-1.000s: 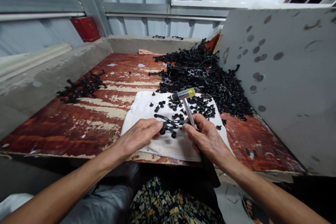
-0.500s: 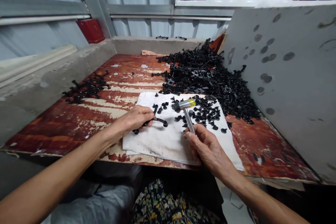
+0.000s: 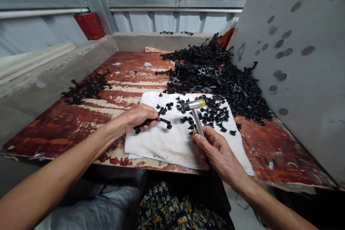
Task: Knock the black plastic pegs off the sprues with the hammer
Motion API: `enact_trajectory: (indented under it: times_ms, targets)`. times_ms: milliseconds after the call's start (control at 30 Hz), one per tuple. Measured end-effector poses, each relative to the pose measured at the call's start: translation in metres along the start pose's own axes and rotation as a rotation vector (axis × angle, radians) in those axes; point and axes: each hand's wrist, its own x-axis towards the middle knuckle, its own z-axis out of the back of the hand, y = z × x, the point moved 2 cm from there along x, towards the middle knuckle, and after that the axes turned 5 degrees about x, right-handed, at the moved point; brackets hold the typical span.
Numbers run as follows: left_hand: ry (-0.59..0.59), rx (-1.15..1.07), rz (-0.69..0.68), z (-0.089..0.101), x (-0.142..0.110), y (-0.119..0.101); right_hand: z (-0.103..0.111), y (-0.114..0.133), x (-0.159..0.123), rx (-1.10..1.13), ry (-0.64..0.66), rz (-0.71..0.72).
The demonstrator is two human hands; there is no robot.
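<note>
My left hand (image 3: 137, 115) is closed on a black plastic frame of small round pieces (image 3: 159, 122), which lies on the left part of a white cloth (image 3: 167, 143). My right hand (image 3: 212, 149) grips the metal shaft of a small hammer (image 3: 194, 109) with a yellow end cap, its head held above the cloth. Several loose black pieces (image 3: 212, 113) lie scattered on the cloth just past the hammer head.
The cloth lies on a worn red wooden board (image 3: 81, 118). A big heap of black plastic frames (image 3: 215, 75) fills the back right. A smaller pile (image 3: 86, 88) sits at the left. A grey panel (image 3: 296, 72) leans on the right, a concrete ledge (image 3: 40, 82) on the left.
My left hand has carried the black frame left across the cloth, away from my right hand. The right hand keeps the hammer, and the view has tilted down a little.
</note>
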Motion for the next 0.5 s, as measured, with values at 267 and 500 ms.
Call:
enact_trajectory:
  times_ms: [267,500]
  targets:
    - [-0.008,0.029,-0.002,-0.0019,0.0023,-0.0032,-0.001,0.0028,-0.0002,0.004,-0.015,-0.02]
    - [0.025,0.047,-0.012,-0.0021,0.0054,0.003,0.0001,0.0008,0.0002,0.026,-0.008,-0.022]
